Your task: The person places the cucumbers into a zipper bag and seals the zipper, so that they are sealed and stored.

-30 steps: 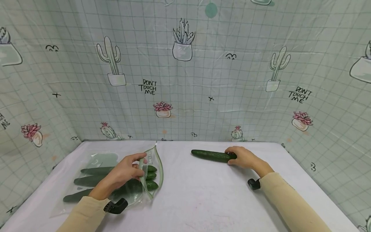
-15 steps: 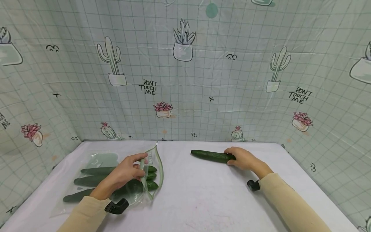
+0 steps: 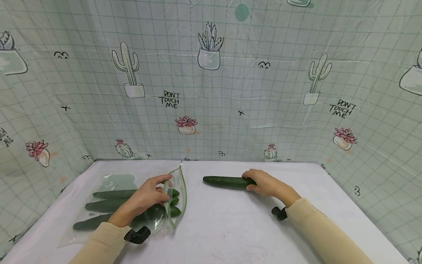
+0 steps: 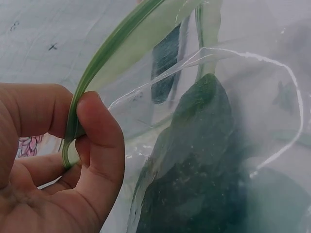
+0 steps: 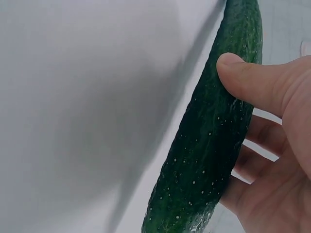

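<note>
My left hand (image 3: 150, 196) pinches the green zip edge (image 4: 80, 97) of a clear zip bag (image 3: 183, 190), whose mouth gapes toward the right. Inside the bag several cucumbers (image 3: 105, 205) lie side by side, their tips near the opening; the left forearm hides part of them. To the right, my right hand (image 3: 265, 183) grips a dark green cucumber (image 3: 227, 182) near its right end. Its thumb presses one side of the skin and the fingers wrap behind in the right wrist view. That cucumber points left, toward the bag's mouth.
A white-covered table (image 3: 224, 227) carries everything. Behind and at both sides hangs a grid-patterned curtain (image 3: 211, 91) with printed cacti. Black wrist cameras sit at the left cuff (image 3: 137, 235) and the right cuff (image 3: 279, 213).
My right hand has moved left with the cucumber, bringing its tip closer to the bag. The left hand has shifted slightly right, still holding the bag's edge.
</note>
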Action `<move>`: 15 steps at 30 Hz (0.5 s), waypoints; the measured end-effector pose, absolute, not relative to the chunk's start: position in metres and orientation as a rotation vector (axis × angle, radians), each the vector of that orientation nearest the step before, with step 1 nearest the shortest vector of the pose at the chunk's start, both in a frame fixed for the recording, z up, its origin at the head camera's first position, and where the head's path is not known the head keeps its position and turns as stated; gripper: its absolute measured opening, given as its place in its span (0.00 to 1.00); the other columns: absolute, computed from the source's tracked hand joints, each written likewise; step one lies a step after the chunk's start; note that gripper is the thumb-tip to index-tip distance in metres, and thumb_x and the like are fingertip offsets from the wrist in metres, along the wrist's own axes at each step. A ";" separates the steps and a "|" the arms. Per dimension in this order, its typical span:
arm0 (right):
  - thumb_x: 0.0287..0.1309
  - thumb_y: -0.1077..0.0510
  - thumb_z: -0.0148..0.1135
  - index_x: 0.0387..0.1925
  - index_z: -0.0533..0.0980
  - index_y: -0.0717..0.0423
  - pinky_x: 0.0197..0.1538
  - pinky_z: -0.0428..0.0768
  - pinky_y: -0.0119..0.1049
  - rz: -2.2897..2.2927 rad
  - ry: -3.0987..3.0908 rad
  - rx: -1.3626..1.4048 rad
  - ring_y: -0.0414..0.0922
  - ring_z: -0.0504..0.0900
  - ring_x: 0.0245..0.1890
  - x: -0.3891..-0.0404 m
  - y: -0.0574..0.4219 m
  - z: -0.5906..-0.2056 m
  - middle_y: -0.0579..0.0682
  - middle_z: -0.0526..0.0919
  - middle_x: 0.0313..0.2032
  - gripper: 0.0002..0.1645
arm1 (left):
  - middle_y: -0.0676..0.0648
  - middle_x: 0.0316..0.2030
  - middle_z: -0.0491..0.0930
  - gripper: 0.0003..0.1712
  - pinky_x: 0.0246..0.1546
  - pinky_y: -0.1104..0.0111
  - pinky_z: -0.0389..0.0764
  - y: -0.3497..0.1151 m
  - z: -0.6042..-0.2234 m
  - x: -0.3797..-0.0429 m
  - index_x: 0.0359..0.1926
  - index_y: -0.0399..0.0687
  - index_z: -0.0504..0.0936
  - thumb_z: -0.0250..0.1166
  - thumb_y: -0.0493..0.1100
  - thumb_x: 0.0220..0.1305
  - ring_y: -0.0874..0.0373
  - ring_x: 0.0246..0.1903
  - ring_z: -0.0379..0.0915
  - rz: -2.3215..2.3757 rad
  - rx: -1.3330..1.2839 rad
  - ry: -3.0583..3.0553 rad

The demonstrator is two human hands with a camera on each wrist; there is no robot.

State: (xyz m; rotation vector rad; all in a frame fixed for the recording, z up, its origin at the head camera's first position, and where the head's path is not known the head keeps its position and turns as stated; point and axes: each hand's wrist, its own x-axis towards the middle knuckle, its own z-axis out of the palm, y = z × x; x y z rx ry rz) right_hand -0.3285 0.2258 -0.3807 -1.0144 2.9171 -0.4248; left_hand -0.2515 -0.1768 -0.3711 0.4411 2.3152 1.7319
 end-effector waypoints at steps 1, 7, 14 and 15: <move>0.60 0.60 0.64 0.57 0.73 0.62 0.55 0.73 0.47 -0.430 2.910 -1.042 0.51 0.75 0.54 -0.327 0.222 -0.380 0.53 0.77 0.52 0.24 | 0.33 0.53 0.65 0.44 0.29 0.61 0.78 -0.176 -0.371 -0.252 0.72 0.34 0.54 0.59 0.25 0.54 0.60 0.20 0.57 1.730 0.426 2.316; 0.59 0.59 0.65 0.55 0.74 0.58 0.50 0.75 0.42 -0.444 2.895 -1.215 0.43 0.76 0.47 -0.318 0.204 -0.376 0.47 0.77 0.48 0.22 | 0.34 0.52 0.66 0.43 0.30 0.61 0.77 -0.173 -0.370 -0.256 0.71 0.34 0.56 0.59 0.24 0.53 0.58 0.21 0.56 1.708 0.374 2.332; 0.60 0.59 0.64 0.56 0.74 0.56 0.50 0.75 0.40 -0.449 2.880 -1.303 0.41 0.75 0.47 -0.313 0.178 -0.368 0.45 0.77 0.47 0.22 | 0.33 0.53 0.66 0.43 0.29 0.60 0.78 -0.172 -0.368 -0.258 0.71 0.34 0.56 0.59 0.24 0.52 0.57 0.21 0.59 1.717 0.375 2.330; 0.60 0.59 0.64 0.56 0.74 0.56 0.50 0.75 0.39 -0.447 2.882 -1.310 0.40 0.75 0.47 -0.314 0.174 -0.368 0.45 0.77 0.47 0.22 | 0.33 0.53 0.66 0.44 0.29 0.60 0.78 -0.172 -0.368 -0.258 0.71 0.35 0.56 0.59 0.24 0.52 0.57 0.21 0.59 1.717 0.376 2.332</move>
